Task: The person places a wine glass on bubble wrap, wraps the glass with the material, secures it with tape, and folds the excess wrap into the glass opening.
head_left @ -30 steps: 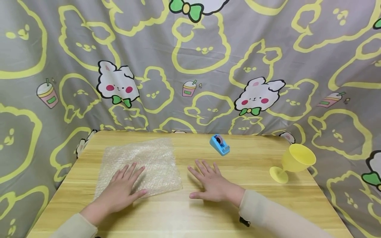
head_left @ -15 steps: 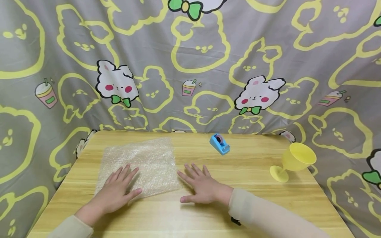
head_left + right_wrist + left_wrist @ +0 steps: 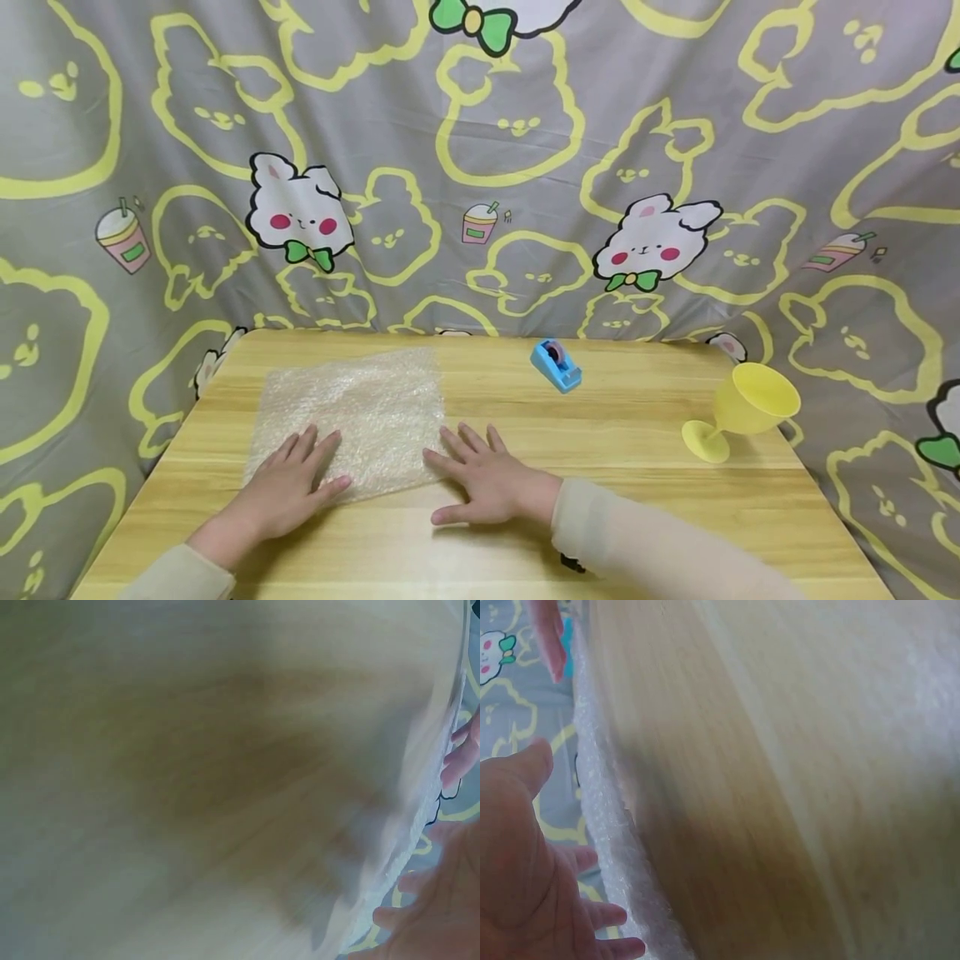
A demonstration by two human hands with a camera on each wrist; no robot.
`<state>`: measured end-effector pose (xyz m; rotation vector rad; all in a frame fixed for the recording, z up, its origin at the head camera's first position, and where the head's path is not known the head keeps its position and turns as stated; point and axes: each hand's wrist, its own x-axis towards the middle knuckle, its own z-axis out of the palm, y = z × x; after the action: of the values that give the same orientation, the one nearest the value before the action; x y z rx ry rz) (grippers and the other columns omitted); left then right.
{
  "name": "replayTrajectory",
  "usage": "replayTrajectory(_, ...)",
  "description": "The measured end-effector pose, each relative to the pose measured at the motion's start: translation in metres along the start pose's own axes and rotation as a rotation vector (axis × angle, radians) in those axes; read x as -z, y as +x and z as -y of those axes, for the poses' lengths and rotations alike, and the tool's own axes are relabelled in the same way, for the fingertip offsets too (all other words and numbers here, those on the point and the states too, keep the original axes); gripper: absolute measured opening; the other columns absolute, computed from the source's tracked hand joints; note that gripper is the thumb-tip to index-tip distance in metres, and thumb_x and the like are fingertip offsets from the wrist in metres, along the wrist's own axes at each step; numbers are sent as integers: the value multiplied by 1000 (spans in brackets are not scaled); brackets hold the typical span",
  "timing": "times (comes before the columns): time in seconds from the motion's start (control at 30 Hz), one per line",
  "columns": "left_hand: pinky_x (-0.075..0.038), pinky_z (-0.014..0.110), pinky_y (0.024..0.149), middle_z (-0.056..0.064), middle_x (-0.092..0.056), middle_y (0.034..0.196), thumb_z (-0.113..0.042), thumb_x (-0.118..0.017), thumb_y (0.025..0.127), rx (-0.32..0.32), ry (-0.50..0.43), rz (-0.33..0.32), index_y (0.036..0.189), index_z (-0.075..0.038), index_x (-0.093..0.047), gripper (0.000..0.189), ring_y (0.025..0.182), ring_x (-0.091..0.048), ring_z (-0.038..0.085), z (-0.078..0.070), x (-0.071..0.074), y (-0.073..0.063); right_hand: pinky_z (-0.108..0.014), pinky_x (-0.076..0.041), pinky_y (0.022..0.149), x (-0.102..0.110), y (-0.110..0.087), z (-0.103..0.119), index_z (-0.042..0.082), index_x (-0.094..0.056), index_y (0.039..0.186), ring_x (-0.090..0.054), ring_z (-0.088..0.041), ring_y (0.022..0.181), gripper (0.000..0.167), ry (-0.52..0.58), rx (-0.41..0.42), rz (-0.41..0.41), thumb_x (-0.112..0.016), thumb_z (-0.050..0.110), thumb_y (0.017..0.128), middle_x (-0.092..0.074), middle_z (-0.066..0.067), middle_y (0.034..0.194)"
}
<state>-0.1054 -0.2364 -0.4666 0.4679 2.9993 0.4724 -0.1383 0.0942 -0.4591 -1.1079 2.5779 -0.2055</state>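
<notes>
A sheet of clear bubble wrap point(image 3: 367, 408) lies flat on the left half of the wooden table. My left hand point(image 3: 285, 487), fingers spread, is over its front left part and overlaps it in the head view. My right hand point(image 3: 487, 483) hovers at the sheet's right edge, fingers spread, with the fingertips close by the front right corner. In the left wrist view, the palm of the left hand point(image 3: 525, 862) shows beside the bubble wrap point(image 3: 607, 795). The right wrist view catches the right hand point(image 3: 442, 892) at its lower right edge. Both hands hold nothing.
A blue tape dispenser point(image 3: 557, 367) with a small roll stands toward the back of the table point(image 3: 420, 550), right of centre. At the right side sits a yellow goblet point(image 3: 750, 404) on a round foot. A grey patterned curtain point(image 3: 405, 108) hangs behind the table.
My right hand has moved left and slightly nearer, up to the bubble wrap's right edge. The left hand has drawn a little left and down. The sheet, dispenser and goblet stay put.
</notes>
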Motion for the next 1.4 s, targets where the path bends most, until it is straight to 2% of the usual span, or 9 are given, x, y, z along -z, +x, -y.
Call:
replayTrajectory(0.27, -26, 74, 106, 37, -33, 151, -55, -52, 99, -5, -13, -19, 150, -5, -43, 72, 133, -30, 63, 2, -4, -2, -68, -5, 116, -3, 2, 4, 32, -23, 160, -6, -38, 152, 83, 10, 19, 36, -36, 78, 92, -11, -7, 167)
replayTrajectory(0.4, -29, 72, 106, 34, -36, 150, -52, -48, 103, -10, 8, 2, 147, -5, -48, 65, 134, -32, 60, 2, -3, -1, -66, -8, 117, -4, 3, 3, 30, -30, 158, -9, -38, 151, 79, -2, 27, 21, -35, 76, 94, -19, -8, 165)
replayTrajectory(0.53, -36, 71, 101, 30, -40, 150, -38, -49, 105, -27, 47, 30, 144, -6, -52, 51, 134, -36, 56, 1, -1, 1, -64, -15, 117, -1, 3, 2, 27, -40, 154, -18, -39, 150, 72, -39, 42, -20, -35, 71, 97, -31, -10, 161)
replayTrajectory(0.67, -42, 71, 93, 29, -45, 147, -19, -55, 101, -68, 81, 31, 142, -6, -54, 43, 130, -42, 54, 2, 0, 4, -60, -21, 117, 0, 4, 1, 26, -42, 153, -26, -38, 147, 69, -67, 53, -47, -36, 68, 99, -39, -9, 156)
replayTrajectory(0.8, -47, 68, 88, 28, -49, 142, -10, -60, 97, -103, 113, 8, 139, -6, -57, 42, 124, -49, 52, 3, 0, 5, -52, -25, 118, -1, 5, 0, 26, -39, 155, -33, -34, 142, 67, -109, 67, -74, -36, 65, 100, -45, -8, 149)
replayTrajectory(1.03, -49, 65, 89, 27, -53, 138, -14, -70, 92, -127, 129, -46, 134, -4, -60, 44, 120, -53, 49, 4, 0, 7, -36, -38, 108, -3, 9, -2, 29, -47, 150, -45, -22, 124, 61, -212, 77, -134, -36, 63, 101, -54, -3, 130)
replayTrajectory(1.2, -44, 64, 99, 34, -51, 136, -21, -75, 88, -111, 90, -45, 131, 0, -60, 50, 122, -50, 51, 5, 0, 8, -30, -44, 93, -1, 11, -3, 26, -62, 135, -46, -17, 107, 52, -178, 52, -145, -42, 60, 102, -53, 1, 114)
replayTrajectory(1.3, -42, 63, 102, 34, -51, 135, -25, -77, 87, -112, 64, -38, 129, -1, -61, 51, 122, -49, 52, 3, 2, 9, -30, -44, 95, 1, 13, -2, 23, -69, 117, -47, -17, 109, 41, -168, 62, -169, -48, 55, 102, -54, 0, 115)
replayTrajectory(1.4, -41, 63, 102, 32, -53, 133, -29, -79, 86, -130, 46, -40, 126, -3, -62, 50, 122, -49, 51, 1, 3, 9, -31, -44, 103, 2, 14, -2, 22, -67, 97, -49, -19, 118, 30, -187, 81, -199, -54, 49, 101, -55, -3, 123)
